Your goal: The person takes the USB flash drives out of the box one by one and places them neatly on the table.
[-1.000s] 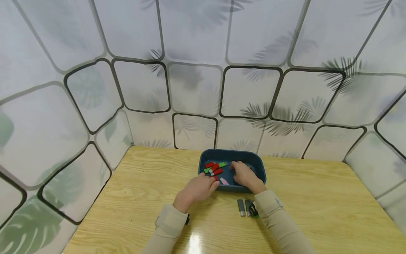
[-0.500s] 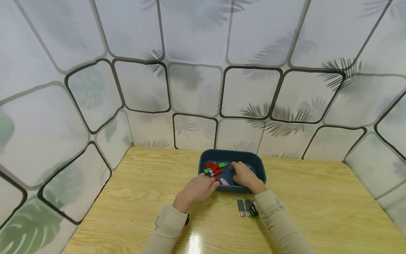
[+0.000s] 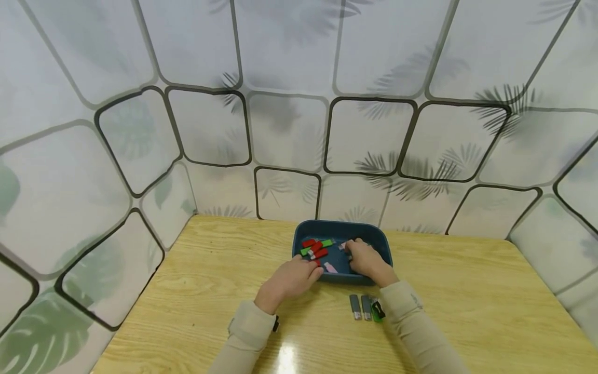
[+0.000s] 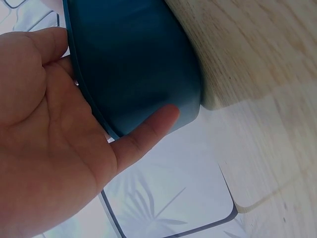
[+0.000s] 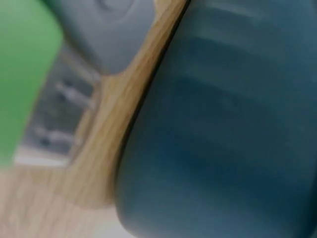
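Observation:
In the head view a dark blue bin (image 3: 343, 227) sits on the table, holding red and green USB sticks (image 3: 315, 248) heaped on its left side. A pink USB stick (image 3: 330, 267) lies by its near wall. My left hand (image 3: 290, 279) holds the bin's near left rim; in the left wrist view, the little finger lies along the outer wall and other fingers go over the rim, hidden. Inside the bin, my right hand (image 3: 366, 261) has curled fingers, with a pale pink USB stick (image 3: 343, 245) at the fingertips. The right wrist view shows only the bin's outer wall (image 5: 213, 129).
In front of the bin, two grey USB sticks (image 3: 355, 306) and a green one (image 3: 377, 316) lie side by side on the wooden table (image 3: 224, 270). The green one is partly covered by a black piece from the right wrist. A patterned curtain (image 3: 289, 135) stands behind.
My right hand has shifted slightly right inside the bin, and a pale pink USB stick now shows at its fingertips. The left hand has stayed on the rim.

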`<state>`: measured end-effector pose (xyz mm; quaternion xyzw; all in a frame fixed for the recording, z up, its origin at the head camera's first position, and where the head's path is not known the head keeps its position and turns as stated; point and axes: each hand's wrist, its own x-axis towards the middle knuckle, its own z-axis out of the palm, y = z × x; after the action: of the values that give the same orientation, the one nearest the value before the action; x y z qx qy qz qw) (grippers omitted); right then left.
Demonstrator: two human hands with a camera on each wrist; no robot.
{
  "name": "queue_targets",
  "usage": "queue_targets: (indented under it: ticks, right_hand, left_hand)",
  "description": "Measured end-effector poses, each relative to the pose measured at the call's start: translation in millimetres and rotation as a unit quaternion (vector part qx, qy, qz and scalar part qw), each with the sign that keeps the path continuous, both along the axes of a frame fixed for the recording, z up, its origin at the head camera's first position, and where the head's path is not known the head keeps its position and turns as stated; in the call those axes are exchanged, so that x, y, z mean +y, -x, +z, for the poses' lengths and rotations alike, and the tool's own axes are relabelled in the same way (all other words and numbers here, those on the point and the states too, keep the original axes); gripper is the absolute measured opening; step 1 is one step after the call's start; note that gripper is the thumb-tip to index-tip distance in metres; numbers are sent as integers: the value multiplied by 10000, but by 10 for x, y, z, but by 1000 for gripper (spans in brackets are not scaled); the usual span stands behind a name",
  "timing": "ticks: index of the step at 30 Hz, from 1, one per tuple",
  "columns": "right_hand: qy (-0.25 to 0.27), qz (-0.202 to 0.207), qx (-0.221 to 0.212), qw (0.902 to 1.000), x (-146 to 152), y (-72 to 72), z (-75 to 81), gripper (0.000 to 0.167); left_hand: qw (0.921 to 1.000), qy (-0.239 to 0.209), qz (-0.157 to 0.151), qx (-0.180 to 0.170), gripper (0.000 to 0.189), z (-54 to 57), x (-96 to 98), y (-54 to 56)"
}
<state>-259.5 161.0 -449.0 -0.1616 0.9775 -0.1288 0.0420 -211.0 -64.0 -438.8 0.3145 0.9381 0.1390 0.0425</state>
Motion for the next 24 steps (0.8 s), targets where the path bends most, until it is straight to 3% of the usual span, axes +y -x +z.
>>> queue_targets:
  ticks: [11, 24]
  right_hand:
    - [-25, -20, 175, 9998, 14, 2, -29, 17]
    - [-305, -166, 37, 9994, 60, 31, 1, 15]
  left_hand:
    - [9999, 43, 15, 104, 37, -25, -4, -6]
    - [9999, 62, 95, -9, 39, -4, 4, -7]
